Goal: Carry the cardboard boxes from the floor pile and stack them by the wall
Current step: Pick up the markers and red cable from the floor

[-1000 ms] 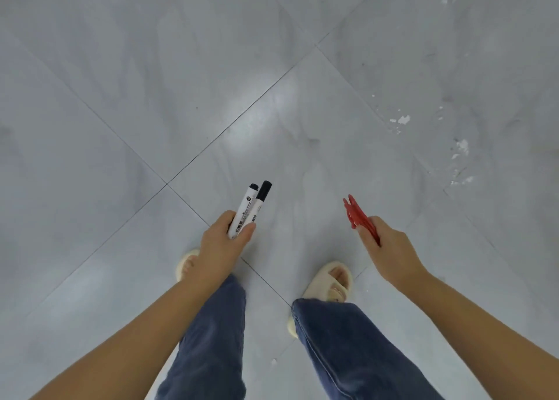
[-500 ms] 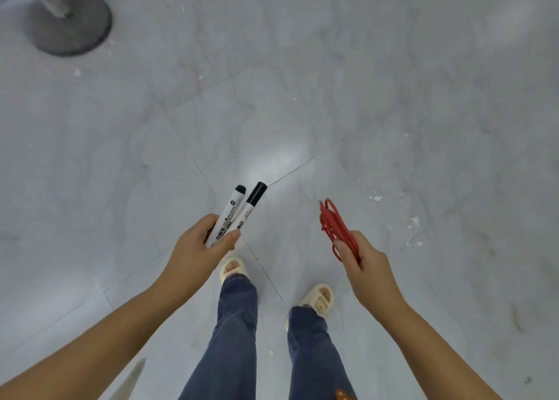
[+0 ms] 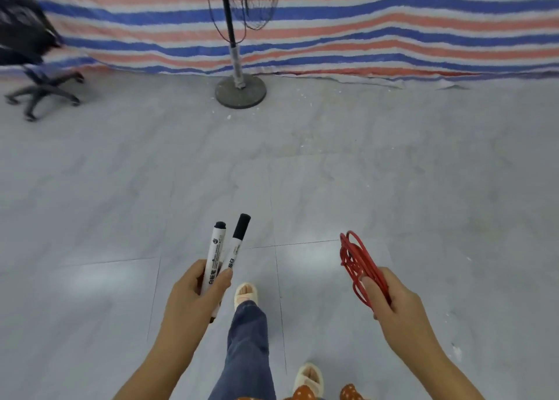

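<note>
Grey tile floor (image 3: 393, 188) runs wide to the striped tarp (image 3: 393, 37) up top; left hand (image 3: 193, 297) grips two markers (image 3: 225, 254), right hand (image 3: 393, 303) pinches red cord (image 3: 355, 260).

Pale grey tiled floor (image 3: 393, 188), thin dark joints crossing near the middle. Far centre: round grey fan base (image 3: 240, 91), ringed by white flecks. Far left: black wheeled office chair base (image 3: 42, 92). Along the far edge: hem of striped tarpaulin (image 3: 363, 71). Near: cream slippers (image 3: 246, 292).
</note>
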Tool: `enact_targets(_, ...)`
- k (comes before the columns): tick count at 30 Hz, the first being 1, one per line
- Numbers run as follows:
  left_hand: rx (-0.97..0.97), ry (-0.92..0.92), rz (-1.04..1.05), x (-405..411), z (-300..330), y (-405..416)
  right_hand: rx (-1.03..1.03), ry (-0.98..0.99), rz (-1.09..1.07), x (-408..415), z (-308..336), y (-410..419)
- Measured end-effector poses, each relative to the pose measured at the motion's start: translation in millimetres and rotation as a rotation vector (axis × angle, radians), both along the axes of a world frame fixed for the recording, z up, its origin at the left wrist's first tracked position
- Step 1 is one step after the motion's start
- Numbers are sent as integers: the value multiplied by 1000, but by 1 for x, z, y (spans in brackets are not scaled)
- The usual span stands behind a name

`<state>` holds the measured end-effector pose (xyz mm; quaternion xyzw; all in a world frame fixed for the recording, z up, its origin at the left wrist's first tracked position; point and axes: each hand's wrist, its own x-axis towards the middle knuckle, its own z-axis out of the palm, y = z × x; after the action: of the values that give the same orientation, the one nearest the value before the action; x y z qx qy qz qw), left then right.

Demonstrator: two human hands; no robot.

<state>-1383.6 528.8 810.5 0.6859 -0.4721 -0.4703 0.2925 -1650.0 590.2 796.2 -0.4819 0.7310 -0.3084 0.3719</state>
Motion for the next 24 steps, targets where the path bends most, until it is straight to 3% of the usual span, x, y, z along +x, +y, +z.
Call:
enact_targets(11, 21, 11, 645, 70, 11, 202, 34, -96, 445, 47, 14, 45)
enact_targets(24, -56, 79, 1003, 190, 21, 372, -71, -113, 831, 250, 23, 115)
